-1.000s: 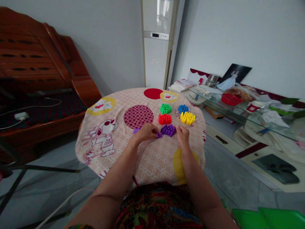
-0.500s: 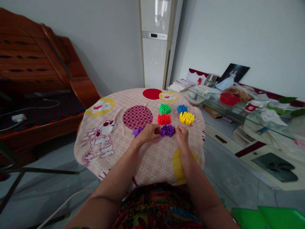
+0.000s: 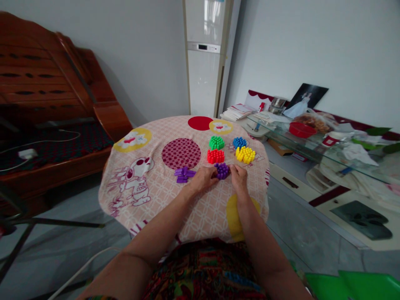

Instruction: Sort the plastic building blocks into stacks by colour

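At the far left stands a carved reddish-brown wooden bench [image 3: 43, 83], apart from the round table with its pink patterned cloth [image 3: 200, 216]. On the cloth's middle, several slim purple plastic-looking pieces [image 3: 185, 175] lie in a loose, crossed heap. Just to their right, the person's left hand [image 3: 204, 179] curls its fingers in toward the left edge of a tight purple cluster of upright, knob-topped pieces [image 3: 221, 171]; whether a piece is pinched there cannot be told. Beyond that cluster sit a bright red cluster [image 3: 215, 156] and, behind it, a green one [image 3: 216, 143]. At the purple cluster's right side, the right hand [image 3: 239, 176] has its fingers bent and close together, and its grip is hidden too. Light, even pressure from both sides would probably suit such narrow standing pieces; a harder push from one side could topple them or wrinkle the cloth. Farther right stand a blue cluster [image 3: 239, 143] and a yellow cluster [image 3: 245, 155].
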The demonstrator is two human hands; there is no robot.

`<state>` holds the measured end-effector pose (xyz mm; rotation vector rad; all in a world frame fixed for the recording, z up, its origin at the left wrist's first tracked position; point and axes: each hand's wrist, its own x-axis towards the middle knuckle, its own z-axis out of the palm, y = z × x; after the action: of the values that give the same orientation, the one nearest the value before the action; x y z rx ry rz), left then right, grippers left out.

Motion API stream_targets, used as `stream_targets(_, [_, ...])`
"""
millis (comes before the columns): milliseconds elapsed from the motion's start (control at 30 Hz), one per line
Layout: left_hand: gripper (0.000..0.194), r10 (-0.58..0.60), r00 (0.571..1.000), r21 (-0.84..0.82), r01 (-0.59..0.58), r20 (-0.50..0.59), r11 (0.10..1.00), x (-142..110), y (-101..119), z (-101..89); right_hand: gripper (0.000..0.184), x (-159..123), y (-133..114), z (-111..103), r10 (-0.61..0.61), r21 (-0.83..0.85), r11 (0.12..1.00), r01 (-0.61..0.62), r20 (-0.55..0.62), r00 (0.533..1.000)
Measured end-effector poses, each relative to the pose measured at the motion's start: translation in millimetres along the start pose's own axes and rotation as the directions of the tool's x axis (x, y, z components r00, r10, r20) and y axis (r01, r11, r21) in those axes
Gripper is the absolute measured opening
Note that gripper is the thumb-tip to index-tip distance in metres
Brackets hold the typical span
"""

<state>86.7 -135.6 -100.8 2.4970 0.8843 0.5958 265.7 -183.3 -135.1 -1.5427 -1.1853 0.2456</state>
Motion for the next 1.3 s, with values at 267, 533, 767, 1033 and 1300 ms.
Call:
stream_targets(267, [0.012,-0.132,0.985,0.125,0.146,-0.107,0.981,-2,-9,-27.1,0.037,0,2,2,0.022,0.029,0.999,-0.022,0.0,1.0])
stream_targets(533, [0.027,-0.221,0.971,0.352,0.175,0.094,0.92,-22,-37,-61.0,0.036,0,2,2,0.036,0.04,0.999,-0.036,0.003,0.999])
stream_targets(767, [0.022,-0.227,0.974,0.331,0.213,0.004,0.92,-16,-30,-48.1,0.036,0,2,1,0.038,0.049,0.998,-0.038,0.007,0.999])
stream_targets(1033, [0.02,-0.191,0.979,0.279,0.164,0.073,0.946,-13,-30,-42.9,0.037,0,7,1,0.051,0.068,0.996,-0.052,0.008,0.999])
stream_targets(1300, [0.026,-0.188,0.978,0.298,0.153,0.093,0.942,-18,-29,-48.2,0.035,-29,0,-18,0.077,-0.056,0.995,-0.078,-0.024,0.997])
